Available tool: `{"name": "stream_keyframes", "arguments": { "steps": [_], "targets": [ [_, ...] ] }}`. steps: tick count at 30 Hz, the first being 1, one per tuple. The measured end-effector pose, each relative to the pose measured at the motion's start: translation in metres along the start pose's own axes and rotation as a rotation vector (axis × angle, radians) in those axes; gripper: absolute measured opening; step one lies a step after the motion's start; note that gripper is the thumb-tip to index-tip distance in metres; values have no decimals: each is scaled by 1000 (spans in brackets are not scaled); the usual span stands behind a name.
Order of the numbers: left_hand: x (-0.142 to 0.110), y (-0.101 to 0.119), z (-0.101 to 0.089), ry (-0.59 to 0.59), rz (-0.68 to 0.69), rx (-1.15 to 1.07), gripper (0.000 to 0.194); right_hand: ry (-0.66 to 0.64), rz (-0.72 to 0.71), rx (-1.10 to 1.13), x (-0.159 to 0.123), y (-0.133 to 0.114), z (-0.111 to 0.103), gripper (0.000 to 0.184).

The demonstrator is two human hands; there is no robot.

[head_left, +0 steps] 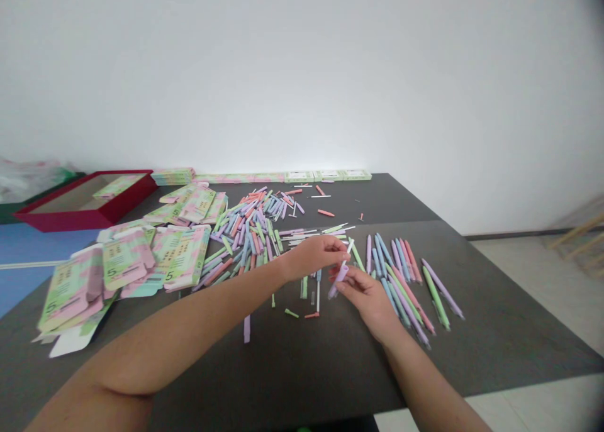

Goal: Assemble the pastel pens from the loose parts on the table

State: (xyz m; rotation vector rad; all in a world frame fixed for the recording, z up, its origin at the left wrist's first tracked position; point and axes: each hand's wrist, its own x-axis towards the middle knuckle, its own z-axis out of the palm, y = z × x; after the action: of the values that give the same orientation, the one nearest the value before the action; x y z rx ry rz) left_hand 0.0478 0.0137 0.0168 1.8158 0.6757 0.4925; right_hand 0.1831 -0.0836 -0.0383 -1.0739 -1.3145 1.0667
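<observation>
My left hand (312, 256) pinches a thin white pen refill (350, 246) between thumb and fingertips. Just below it, my right hand (370, 299) grips a purple pen barrel (338, 280), tilted with its upper end toward the refill. The refill's lower end meets the top of the barrel; how deep it sits inside I cannot tell. On the table under the hands lie a green pen part (291, 313), a small red pen part (312, 315) and a loose purple pen part (246, 329). Right of my right hand, pastel pens (410, 300) lie in rough rows.
A heap of pastel pen parts (250, 231) covers the table's middle. Flattened printed cartons (182, 256) spread on the left, near a red box (85, 202). Small boxes (299, 177) line the wall. The dark table (509, 331) has its right edge above a tiled floor.
</observation>
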Motion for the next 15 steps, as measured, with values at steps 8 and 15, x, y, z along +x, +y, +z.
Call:
{"name": "stream_keyframes", "arguments": {
  "steps": [8, 15],
  "targets": [
    [15, -32, -43, 342, -134, 182, 38, 45, 8, -10, -4, 2, -6, 22],
    [27, -76, -80, 474, -224, 509, 44, 52, -31, -38, -5, 4, -9, 21]
  ]
}}
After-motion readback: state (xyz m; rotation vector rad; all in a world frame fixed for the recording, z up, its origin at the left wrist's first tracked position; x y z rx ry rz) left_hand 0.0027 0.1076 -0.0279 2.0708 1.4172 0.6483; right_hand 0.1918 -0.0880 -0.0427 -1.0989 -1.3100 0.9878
